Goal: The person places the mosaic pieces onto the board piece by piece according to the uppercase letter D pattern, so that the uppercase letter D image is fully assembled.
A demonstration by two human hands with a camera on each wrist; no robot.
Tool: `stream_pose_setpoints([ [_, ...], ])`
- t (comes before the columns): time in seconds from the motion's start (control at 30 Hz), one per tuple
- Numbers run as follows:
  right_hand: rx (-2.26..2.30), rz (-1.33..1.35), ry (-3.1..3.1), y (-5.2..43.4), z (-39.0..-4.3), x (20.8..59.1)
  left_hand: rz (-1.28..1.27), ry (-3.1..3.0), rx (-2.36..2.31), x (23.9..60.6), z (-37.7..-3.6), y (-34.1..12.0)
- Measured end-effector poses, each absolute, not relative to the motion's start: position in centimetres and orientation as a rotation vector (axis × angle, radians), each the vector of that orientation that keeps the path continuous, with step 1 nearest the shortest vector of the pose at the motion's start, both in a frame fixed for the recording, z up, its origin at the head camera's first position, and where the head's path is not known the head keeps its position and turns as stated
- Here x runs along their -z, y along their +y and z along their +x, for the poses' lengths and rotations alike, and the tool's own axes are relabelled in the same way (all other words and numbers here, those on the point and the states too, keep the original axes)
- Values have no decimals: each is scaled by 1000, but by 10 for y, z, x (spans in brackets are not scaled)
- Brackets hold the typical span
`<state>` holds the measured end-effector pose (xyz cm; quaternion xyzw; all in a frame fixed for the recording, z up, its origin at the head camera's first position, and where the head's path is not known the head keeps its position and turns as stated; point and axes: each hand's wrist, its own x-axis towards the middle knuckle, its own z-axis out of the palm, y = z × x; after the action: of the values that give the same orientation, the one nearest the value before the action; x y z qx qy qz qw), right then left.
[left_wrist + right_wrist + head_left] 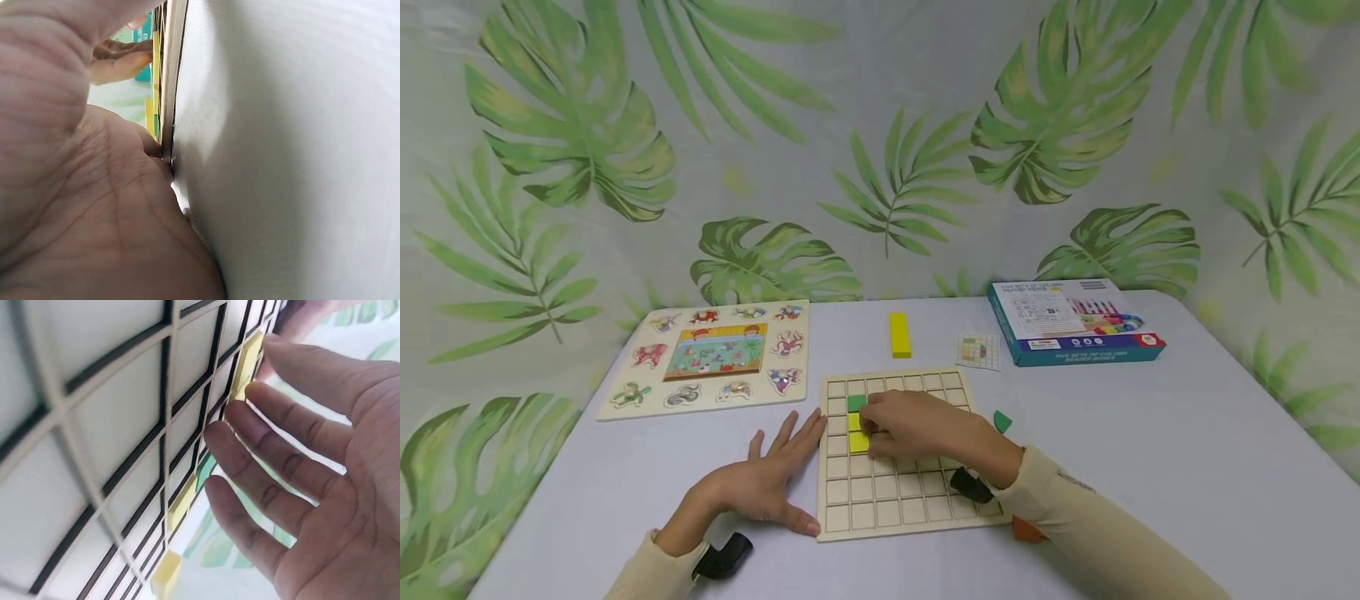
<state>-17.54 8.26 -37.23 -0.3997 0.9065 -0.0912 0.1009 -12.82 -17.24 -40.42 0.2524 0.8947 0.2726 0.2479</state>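
A pale wooden grid board (902, 512) lies on the white table. In its left part are a green tile (857, 403) and, just below, yellow tiles (859, 442). My right hand (917, 423) is over the board, its thumb and index fingertips at the yellow tile (249, 359). In the right wrist view its fingers are fairly straight and spread. Another yellow tile (182, 503) lies beside the green one there. My left hand (767, 479) rests on the table with spread fingers; its fingertips and thumb touch the board's left edge.
A yellow block (900, 335) and a small pattern card (979, 352) lie behind the board. A boxed toy set (1075, 321) sits back right, and a sea-animal puzzle (707, 358) back left. A green piece (1002, 421) and an orange piece (1027, 530) lie right of the board.
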Motion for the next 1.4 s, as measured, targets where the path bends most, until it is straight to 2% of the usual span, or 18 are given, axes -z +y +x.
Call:
stream_pose_setpoints([
  [1.03, 559, -917, 2581, 225, -139, 358, 698, 2454, -754, 400, -127, -171],
  [1.4, 663, -784, 2383, 265, -142, 363, 695, 2460, -739, 403, -127, -171],
])
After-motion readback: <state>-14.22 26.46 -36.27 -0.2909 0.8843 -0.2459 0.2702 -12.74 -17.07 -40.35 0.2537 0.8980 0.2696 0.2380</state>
